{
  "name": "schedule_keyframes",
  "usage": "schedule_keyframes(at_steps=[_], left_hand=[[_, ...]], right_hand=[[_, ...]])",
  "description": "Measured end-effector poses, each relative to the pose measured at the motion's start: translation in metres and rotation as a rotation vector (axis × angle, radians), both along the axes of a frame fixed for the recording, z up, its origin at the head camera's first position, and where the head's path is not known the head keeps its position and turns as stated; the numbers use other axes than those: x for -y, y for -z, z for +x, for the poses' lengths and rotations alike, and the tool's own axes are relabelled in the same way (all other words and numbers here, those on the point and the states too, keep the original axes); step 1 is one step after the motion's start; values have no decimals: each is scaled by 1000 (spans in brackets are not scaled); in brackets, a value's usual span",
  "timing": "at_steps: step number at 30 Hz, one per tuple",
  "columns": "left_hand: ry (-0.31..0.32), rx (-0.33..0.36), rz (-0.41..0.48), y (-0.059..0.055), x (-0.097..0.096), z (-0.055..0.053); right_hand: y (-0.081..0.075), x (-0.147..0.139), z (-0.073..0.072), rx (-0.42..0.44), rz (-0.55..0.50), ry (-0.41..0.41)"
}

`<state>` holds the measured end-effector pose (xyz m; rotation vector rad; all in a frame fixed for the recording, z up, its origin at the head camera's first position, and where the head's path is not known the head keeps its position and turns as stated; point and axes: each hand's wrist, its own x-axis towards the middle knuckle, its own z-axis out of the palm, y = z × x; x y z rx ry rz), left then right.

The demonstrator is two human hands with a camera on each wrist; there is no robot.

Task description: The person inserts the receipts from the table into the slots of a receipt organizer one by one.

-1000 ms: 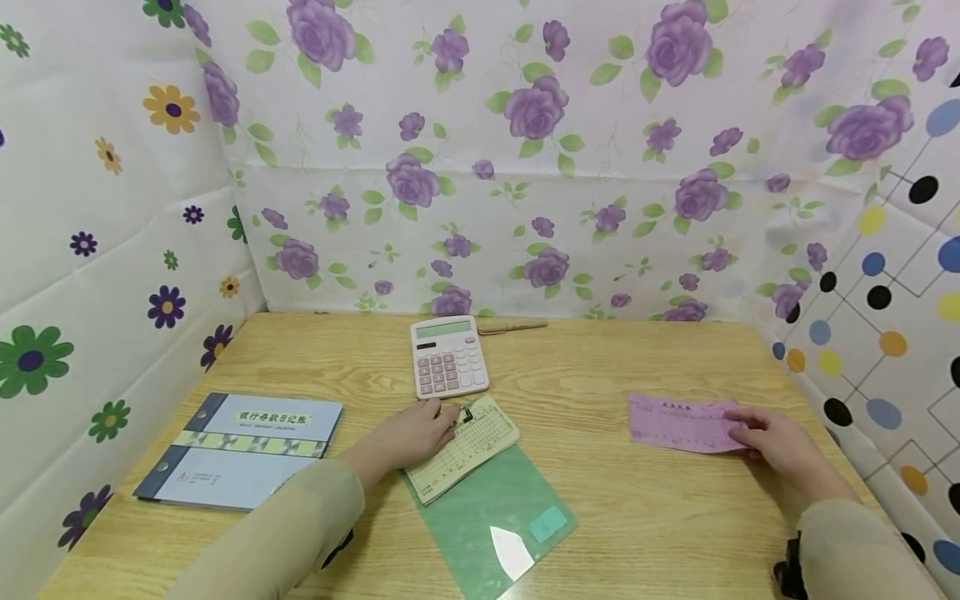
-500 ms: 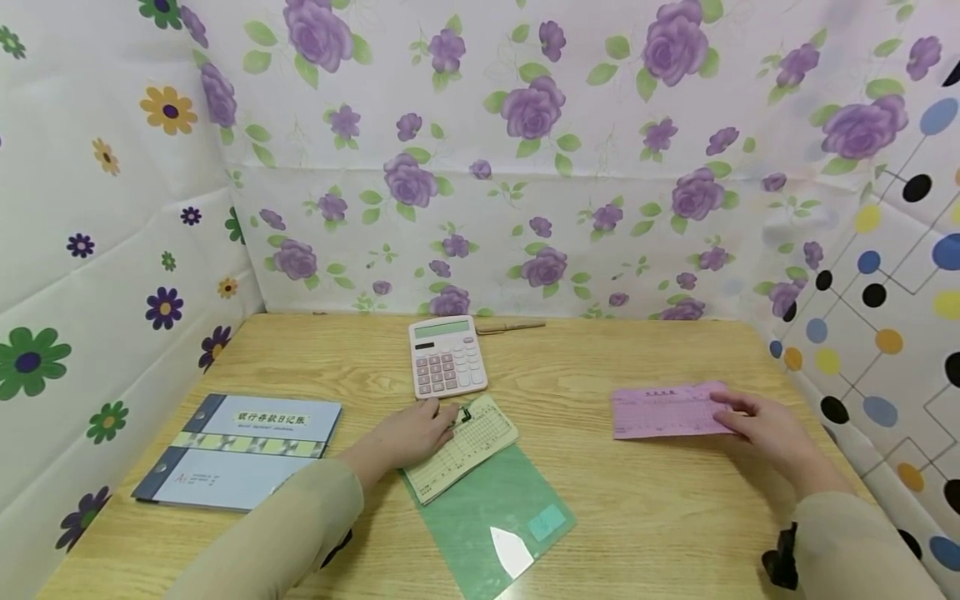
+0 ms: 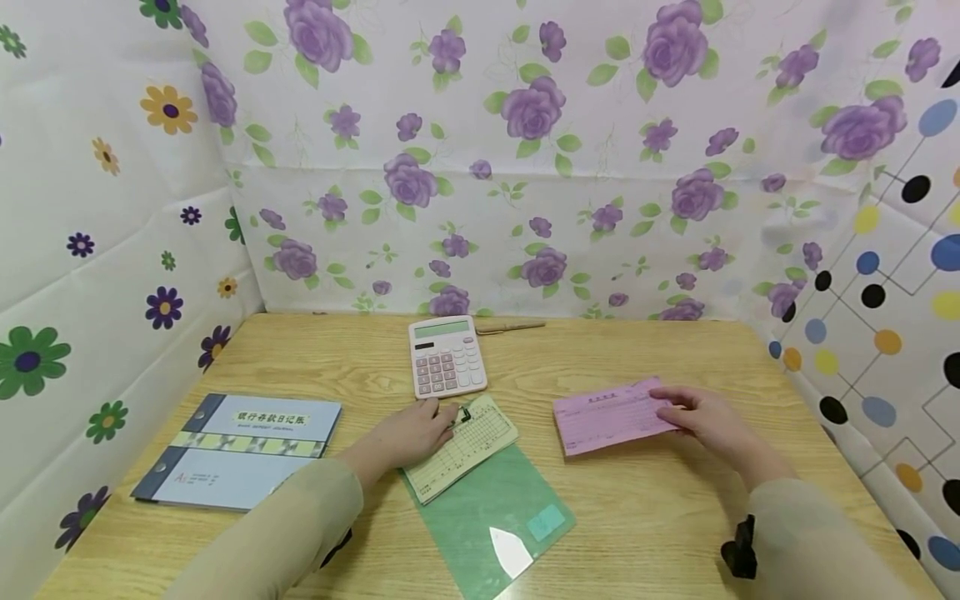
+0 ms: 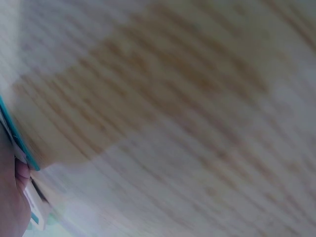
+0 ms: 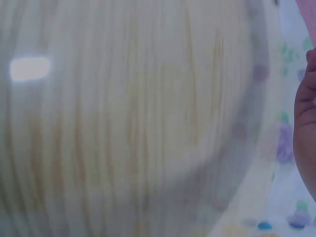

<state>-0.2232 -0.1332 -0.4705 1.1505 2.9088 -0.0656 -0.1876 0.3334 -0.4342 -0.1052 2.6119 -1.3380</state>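
My right hand (image 3: 712,425) pinches the right end of a pink printed paper slip (image 3: 607,417) between thumb and fingers, over the right half of the table. A corner of the pink slip (image 5: 308,17) and part of the right hand (image 5: 307,123) show at the right wrist view's edge. My left hand (image 3: 408,433) grips the upper left edge of a stack of yellow printed slips (image 3: 468,450), beside its black binder clip (image 3: 466,414). Under the stack lies a green translucent folder (image 3: 495,508). The left wrist view catches only a bit of the left hand (image 4: 12,202) and the folder's edge (image 4: 19,138).
Behind the stack stands a pink-and-white calculator (image 3: 448,357), with a brown pen (image 3: 512,328) to its right. A blue bank journal (image 3: 240,450) lies at the left. Floral cloth (image 3: 487,225) hangs along the back of the wooden table (image 3: 637,525).
The right hand has carried the pink slip leftward, towards the yellow stack, and the slip has turned a little. The left hand and the yellow stack have stayed in place.
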Motion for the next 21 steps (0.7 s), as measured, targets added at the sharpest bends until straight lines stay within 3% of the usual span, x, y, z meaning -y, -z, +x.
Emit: schedule_keyframes(at_steps=[9,21], left_hand=[[5,13,12,-3,-1,1],[14,24,28,-5,0,0]], right_hand=[[6,46,-9,49,-80,-77],[5,104,-16,37,10,-196]])
